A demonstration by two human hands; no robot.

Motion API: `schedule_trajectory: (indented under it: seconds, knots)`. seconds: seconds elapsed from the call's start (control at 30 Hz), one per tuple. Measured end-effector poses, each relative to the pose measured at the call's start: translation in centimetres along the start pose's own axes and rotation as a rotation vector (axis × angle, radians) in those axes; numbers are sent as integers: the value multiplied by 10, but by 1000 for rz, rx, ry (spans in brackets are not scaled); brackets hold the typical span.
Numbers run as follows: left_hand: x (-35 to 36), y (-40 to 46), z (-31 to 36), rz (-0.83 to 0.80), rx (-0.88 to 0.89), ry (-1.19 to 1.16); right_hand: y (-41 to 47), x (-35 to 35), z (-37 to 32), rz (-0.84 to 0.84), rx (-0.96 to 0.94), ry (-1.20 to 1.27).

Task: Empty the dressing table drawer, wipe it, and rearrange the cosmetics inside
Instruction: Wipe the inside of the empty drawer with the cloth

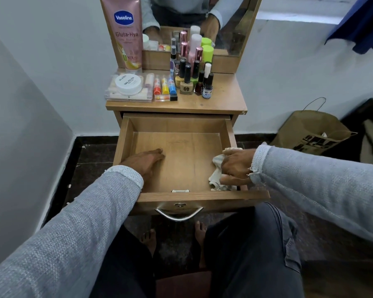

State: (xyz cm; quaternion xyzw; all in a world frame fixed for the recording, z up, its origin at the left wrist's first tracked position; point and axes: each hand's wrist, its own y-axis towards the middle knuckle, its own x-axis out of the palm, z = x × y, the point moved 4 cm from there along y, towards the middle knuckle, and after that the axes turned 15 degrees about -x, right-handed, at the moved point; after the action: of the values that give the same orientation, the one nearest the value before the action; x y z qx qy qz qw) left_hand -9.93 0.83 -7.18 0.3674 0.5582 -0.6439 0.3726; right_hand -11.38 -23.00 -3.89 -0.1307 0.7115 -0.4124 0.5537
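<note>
1. Pulled-out wooden drawer [181,125] with a curved metal handle [179,215] – its brown laminate floor is bare apart from the two hands and a cloth.
2. Left hand [148,161] – released, fingers straight, resting flat on the drawer floor near the left wall.
3. Right hand [236,165] – fingers curled round a crumpled off-white cloth [216,175], pressing it into the drawer's front right corner.
4. Small wooden worktop [226,97] above the drawer, carrying the cosmetics.
5. Tall pink tube [125,33], printed "Vaseline" and "Gluta-Hya", standing at the back left against the mirror frame.
6. Round white jar [128,83], lid reading "NAIL POLISH", lying on a clear plastic case [116,93].
7. Three small sticks – red [157,87], yellow [164,86] and blue [172,86] – side by side just right of the jar.
8. Cluster of upright nail-polish bottles [191,79], mostly black-capped, beside the sticks; behind them, taller bottles with pink metallic and lime-green caps.
9. Brown paper bag [310,130] with dark lettering, unreadable, on the floor at right.
</note>
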Motion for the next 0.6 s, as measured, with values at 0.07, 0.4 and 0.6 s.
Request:
schedule_trajectory:
  seconds: [0.07, 0.4, 0.6]
  knots:
    - [3, 2, 0, -12, 8, -18, 6, 4, 1, 7, 17, -54]
    - [2, 0, 1, -11, 15, -6, 16, -9, 45, -90, 254, -379]
    - [1, 0, 2, 12, 25, -43, 43, -7, 58, -82, 477, -335]
